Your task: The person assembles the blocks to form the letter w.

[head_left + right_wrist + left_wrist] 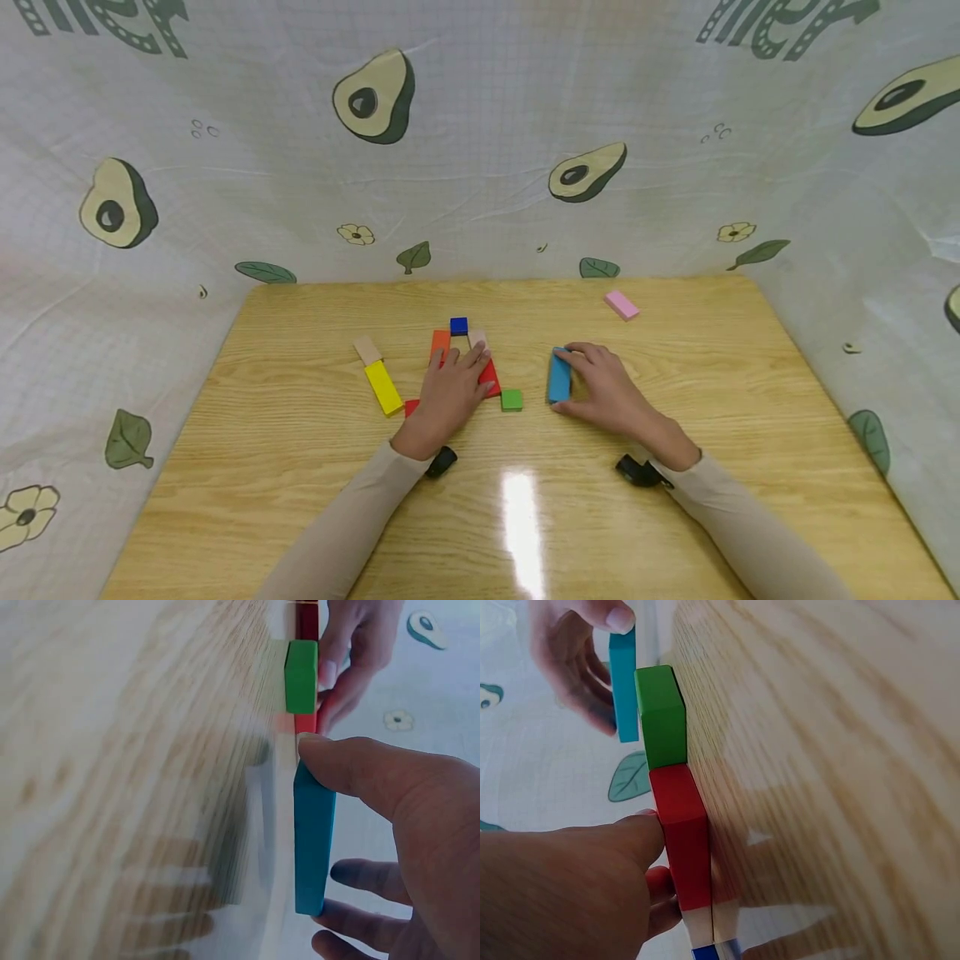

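Note:
A blue rectangular block (559, 379) is pinched lengthwise between the thumb and fingers of my right hand (609, 387). My left hand (447, 394) lies over a group of blocks, its fingers spread and touching a red block (684, 847). Below that red block's near end sits a green block (512, 401). An orange block (440, 340), a dark blue block (459, 326) and a pale wood block (477, 337) form the far part of the group. Another red block (412, 407) shows partly at the left hand's near side; the hand hides the middle of the group.
To the left, a yellow block (384, 388) meets a plain wood block (367, 349) end to end. Far right lies a pink block (622, 305). The wooden table (675, 542) ends at a patterned cloth (480, 208) behind and at both sides.

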Demonstrator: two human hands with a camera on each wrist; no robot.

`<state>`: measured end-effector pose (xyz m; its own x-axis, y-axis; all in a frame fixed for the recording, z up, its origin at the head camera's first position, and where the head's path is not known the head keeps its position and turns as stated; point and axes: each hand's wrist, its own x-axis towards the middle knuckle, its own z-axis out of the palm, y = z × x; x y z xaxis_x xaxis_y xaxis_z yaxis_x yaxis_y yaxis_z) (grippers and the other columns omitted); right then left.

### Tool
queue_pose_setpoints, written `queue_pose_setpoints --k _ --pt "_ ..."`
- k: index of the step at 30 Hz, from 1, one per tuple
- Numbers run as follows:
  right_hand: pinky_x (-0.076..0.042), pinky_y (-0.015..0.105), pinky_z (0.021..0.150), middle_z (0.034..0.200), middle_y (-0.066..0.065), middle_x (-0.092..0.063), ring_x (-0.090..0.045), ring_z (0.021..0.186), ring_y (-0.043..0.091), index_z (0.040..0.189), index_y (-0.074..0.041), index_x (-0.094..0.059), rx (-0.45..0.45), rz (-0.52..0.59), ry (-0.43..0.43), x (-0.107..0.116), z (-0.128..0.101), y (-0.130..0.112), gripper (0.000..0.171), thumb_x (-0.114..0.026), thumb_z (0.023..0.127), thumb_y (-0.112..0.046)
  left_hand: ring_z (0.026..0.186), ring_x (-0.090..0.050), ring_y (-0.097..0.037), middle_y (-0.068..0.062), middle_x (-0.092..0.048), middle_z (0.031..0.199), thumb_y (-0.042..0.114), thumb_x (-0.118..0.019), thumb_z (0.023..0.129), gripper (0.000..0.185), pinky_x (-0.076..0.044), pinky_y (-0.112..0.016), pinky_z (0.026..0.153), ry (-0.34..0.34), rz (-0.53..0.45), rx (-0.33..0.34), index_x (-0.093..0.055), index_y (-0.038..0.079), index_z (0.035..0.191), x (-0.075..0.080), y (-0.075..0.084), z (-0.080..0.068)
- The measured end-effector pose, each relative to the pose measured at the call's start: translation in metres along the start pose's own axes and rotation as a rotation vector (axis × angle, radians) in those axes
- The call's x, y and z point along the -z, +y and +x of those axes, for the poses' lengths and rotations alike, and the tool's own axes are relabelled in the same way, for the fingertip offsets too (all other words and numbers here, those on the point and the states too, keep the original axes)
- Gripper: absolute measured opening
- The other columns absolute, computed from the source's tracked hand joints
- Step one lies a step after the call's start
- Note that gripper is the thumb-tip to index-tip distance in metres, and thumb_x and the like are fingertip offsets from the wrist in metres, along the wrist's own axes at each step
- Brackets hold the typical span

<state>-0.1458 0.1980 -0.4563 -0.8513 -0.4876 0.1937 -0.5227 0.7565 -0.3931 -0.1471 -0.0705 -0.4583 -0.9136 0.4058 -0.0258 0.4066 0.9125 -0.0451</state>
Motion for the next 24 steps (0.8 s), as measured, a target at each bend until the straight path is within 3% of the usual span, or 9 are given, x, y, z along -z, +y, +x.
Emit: queue_pose_setpoints --k 24 --pt "-0.028 0.051 0.099 0.134 0.013 -0.043 -0.037 0.12 0.032 0.137 -0.009 -0.046 -0.028 -0.04 0.011 -0.007 0.015 -0.012 0.083 -0.077 0.071 -0.047 0.123 -0.04 -0.027 0.005 -0.03 0.149 0.047 -0.042 0.096 0.054 -0.022 -0.048 0.103 0.006 -0.016 0.001 -0.037 0.023 0.144 -0.001 0.0 0.001"
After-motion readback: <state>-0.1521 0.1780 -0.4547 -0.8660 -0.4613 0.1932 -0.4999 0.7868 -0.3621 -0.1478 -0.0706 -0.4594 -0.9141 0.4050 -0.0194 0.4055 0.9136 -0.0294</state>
